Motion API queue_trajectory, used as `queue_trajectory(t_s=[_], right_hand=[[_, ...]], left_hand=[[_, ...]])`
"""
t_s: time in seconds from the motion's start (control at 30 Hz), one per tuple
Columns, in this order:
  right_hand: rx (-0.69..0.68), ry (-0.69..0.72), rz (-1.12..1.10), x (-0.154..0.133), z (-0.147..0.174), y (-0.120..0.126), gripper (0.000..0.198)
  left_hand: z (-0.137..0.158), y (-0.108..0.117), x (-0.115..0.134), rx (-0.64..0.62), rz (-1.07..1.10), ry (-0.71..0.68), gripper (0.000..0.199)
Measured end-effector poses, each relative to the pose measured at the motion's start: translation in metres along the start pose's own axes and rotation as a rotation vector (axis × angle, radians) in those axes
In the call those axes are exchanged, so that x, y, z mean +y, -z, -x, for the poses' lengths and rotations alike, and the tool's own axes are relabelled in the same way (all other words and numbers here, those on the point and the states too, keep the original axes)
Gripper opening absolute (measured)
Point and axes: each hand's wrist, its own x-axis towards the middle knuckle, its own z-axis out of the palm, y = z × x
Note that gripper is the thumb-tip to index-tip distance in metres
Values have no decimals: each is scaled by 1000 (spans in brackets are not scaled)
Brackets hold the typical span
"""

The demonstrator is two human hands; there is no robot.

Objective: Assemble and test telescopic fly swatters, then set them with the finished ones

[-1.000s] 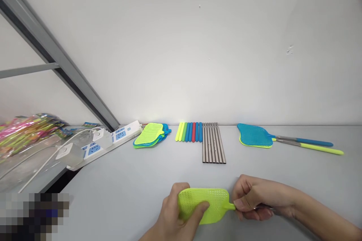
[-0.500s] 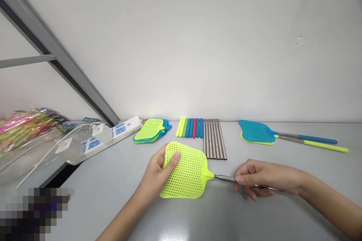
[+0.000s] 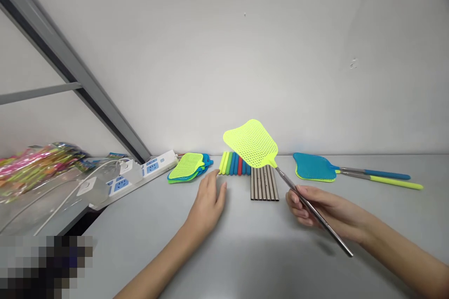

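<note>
My right hand (image 3: pixel 315 208) is closed around the metal rod of a yellow fly swatter (image 3: pixel 250 142), whose mesh head is raised and tilted up to the left. The rod's lower end is bare metal, with no grip on it. My left hand (image 3: pixel 208 201) reaches forward with its fingers apart, holding nothing. Its fingertips are at the near end of the yellow handle grips (image 3: pixel 223 163); whether they touch cannot be told. Green, blue and red grips (image 3: pixel 240 166) lie in the same row, partly hidden by the swatter head. Beside them several metal tubes (image 3: pixel 264 187) lie side by side.
Loose yellow and blue swatter heads (image 3: pixel 185 167) are stacked at the left. Two swatters with grips (image 3: pixel 315 167) lie at the right. A white power strip (image 3: pixel 154 167) with chargers and cables, and plastic-bagged colourful items (image 3: pixel 45 163), are farther left. A wall stands behind the table.
My left hand has let go of the yellow swatter head and moved toward the grips. My right hand has lifted and turned the swatter, so its head points up and away.
</note>
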Motion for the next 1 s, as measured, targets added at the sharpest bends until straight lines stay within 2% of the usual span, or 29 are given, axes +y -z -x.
queue_trajectory(t_s=[0.03,0.2,0.3,0.4,0.5,0.77,1.0], right_hand=[[11,51,13,0,0,-1,24],[135,218,151,2,-3,-3,20],[182,221,217,4,-5,-4,17],[166,214,218,4,-7,-6,18],[153,216,200,5,-8,-7,17],[221,229,130,15,-13,2,15],[186,237,15,22,-17,3,21]], left_hand=[[-5,-5,-2,-24,-93,-50,40],[-25,-24,-14,-46,-172,-62,39],[-26,-28,-17,-67,-204,-40,40],[-25,-28,-19,-83,-220,-3,43],[-26,-25,-21,-99,-216,30,45],[-39,-16,-15,-128,-206,71,38],[-46,-12,-8,-160,-224,88,38]])
